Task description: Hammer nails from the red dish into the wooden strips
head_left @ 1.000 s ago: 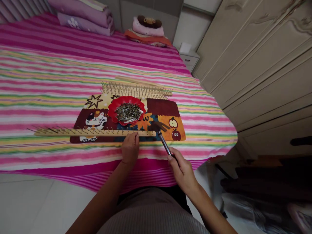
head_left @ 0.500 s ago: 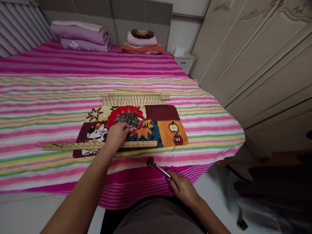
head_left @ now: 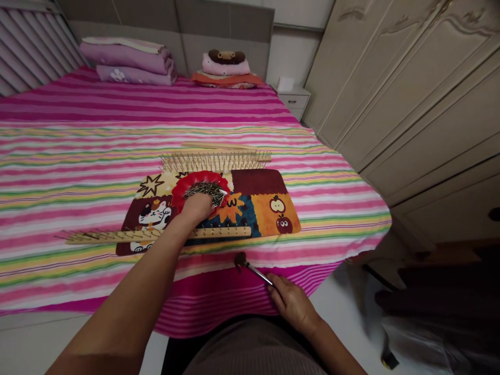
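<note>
My left hand (head_left: 197, 206) reaches into a red scalloped dish (head_left: 183, 183) heaped with metal nails (head_left: 208, 189); its fingers curl down onto the pile, and what they pinch is hidden. My right hand (head_left: 292, 302) is closed on the handle of a small hammer (head_left: 250, 266), whose dark head rests low over the bed's front edge. A wooden strip (head_left: 222, 232) studded with nails lies across a patchwork mat (head_left: 261, 200), just in front of the dish. Behind the dish stands a second nailed strip (head_left: 214, 159).
All this sits on a bed with a pink striped sheet (head_left: 78, 151). Folded bedding (head_left: 128, 60) and a plush toy (head_left: 226, 62) are at the headboard. A cream wardrobe (head_left: 410, 94) stands to the right, with a small nightstand (head_left: 292, 96) beside it.
My left hand left the near wooden strip and went forward into the nail dish. My right hand drew the hammer back from the strip towards the bed's front edge.
</note>
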Available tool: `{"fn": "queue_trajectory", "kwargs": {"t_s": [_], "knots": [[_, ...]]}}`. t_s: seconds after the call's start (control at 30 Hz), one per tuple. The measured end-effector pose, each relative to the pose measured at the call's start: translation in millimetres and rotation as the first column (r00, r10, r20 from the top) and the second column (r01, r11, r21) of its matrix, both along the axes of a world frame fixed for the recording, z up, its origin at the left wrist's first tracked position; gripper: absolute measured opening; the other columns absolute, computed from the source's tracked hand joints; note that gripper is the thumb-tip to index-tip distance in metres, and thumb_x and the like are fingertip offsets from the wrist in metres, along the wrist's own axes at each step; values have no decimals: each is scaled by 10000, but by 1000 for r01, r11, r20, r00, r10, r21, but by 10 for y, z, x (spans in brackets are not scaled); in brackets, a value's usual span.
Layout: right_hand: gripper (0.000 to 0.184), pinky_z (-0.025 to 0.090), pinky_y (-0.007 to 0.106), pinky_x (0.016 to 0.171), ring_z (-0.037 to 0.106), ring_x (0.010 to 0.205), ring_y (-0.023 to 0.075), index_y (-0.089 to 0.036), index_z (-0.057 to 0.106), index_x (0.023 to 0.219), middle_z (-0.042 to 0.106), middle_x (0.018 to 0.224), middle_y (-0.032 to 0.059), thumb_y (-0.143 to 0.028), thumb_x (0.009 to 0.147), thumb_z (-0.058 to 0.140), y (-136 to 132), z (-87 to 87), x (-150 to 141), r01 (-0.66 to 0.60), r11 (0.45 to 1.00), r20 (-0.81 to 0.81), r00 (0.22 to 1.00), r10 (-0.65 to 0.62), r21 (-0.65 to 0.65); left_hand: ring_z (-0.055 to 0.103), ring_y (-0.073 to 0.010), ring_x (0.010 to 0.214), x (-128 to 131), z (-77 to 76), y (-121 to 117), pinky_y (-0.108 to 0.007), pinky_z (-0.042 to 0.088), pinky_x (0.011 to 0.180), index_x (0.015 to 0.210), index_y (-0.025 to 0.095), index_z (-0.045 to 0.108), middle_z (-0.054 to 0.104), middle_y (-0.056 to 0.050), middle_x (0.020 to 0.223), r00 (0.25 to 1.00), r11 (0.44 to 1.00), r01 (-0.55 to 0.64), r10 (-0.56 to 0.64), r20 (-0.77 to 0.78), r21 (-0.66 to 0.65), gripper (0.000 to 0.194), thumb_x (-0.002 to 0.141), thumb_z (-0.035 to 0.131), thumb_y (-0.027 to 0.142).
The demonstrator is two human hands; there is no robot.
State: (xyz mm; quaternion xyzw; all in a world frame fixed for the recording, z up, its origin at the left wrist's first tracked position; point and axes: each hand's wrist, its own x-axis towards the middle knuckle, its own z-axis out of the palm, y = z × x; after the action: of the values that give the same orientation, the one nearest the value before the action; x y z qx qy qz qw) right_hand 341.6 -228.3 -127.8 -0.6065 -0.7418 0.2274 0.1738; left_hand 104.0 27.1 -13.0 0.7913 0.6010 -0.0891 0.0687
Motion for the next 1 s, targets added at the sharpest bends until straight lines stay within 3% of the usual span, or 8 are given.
{"fn": "queue_trajectory", "kwargs": {"t_s": [0.13, 0.23, 0.33, 0.43, 0.57, 0.73, 0.9, 1.0], "knots": [[366, 549, 317, 794, 682, 875, 200, -187, 568, 1265, 696, 1023, 99, -246, 950, 391, -7, 18, -13, -5, 1000, 19, 1000, 5, -10, 645, -197, 768, -184, 30, -45, -277, 477, 716, 795, 179, 685, 704, -67, 777, 925, 984, -159, 119, 360, 81, 166, 711, 562, 252], [366, 546, 337, 813, 678, 901, 217, -168, 578, 1253, 692, 1046, 114, -231, 941, 398, -4, 40, -19, 1, 1000, 31, 1000, -1, -9, 611, -152, 642, -317, 96, -166, -268, 493, 648, 870, 170, 684, 674, -21, 697, 587, 941, -335, 244, 772, -42, 259, 644, 636, 287], [364, 542, 330, 819, 674, 910, 212, -171, 575, 1256, 691, 1046, 111, -238, 945, 399, -3, 55, -17, -1, 1000, 30, 1000, 2, -17, 597, -134, 602, -355, 157, -423, -279, 517, 610, 911, 148, 688, 668, -12, 698, 189, 921, -311, 302, 934, -235, 432, 532, 740, 350], [367, 540, 318, 817, 671, 909, 200, -189, 565, 1269, 690, 1049, 100, -229, 940, 409, -9, 61, -10, -8, 1000, 32, 999, 9, -10, 603, -132, 594, -309, 145, -754, -295, 540, 605, 842, 147, 699, 673, -18, 703, 21, 889, -268, 389, 921, -370, 502, 442, 807, 429], [367, 539, 320, 813, 668, 911, 198, -186, 557, 1275, 687, 1063, 108, -244, 950, 397, -17, 69, -9, -14, 1000, 35, 999, 14, -8, 615, -129, 606, -197, 1, -1113, -290, 546, 609, 826, 159, 694, 676, -20, 716, -87, 828, -203, 516, 852, -523, 524, 421, 829, 463], [379, 535, 335, 811, 666, 915, 215, -139, 554, 1271, 684, 1049, 131, -259, 959, 375, -31, 71, -13, -11, 999, 24, 1000, 12, -37, 590, -117, 591, -41, -200, -1283, -279, 519, 615, 754, 151, 666, 650, -10, 661, -130, 804, -178, 553, 823, -568, 462, 432, 826, 441], [359, 522, 317, 831, 660, 937, 202, -162, 554, 1262, 679, 1074, 115, -262, 960, 388, -53, 52, 12, 3, 999, 4, 1000, -2, -41, 612, -136, 702, 150, -397, -1327, -300, 518, 722, 775, 167, 659, 666, -10, 731, -60, 819, -408, 417, 907, -403, 343, 552, 755, 408], [354, 524, 320, 829, 661, 935, 206, -154, 558, 1253, 678, 1071, 119, -257, 958, 392, -60, 44, 32, 4, 999, -20, 1000, -5, -43, 618, -140, 743, 268, -528, -1338, -305, 519, 756, 801, 176, 652, 669, -9, 768, -48, 781, -540, 343, 938, -313, 292, 617, 707, 396]]}}
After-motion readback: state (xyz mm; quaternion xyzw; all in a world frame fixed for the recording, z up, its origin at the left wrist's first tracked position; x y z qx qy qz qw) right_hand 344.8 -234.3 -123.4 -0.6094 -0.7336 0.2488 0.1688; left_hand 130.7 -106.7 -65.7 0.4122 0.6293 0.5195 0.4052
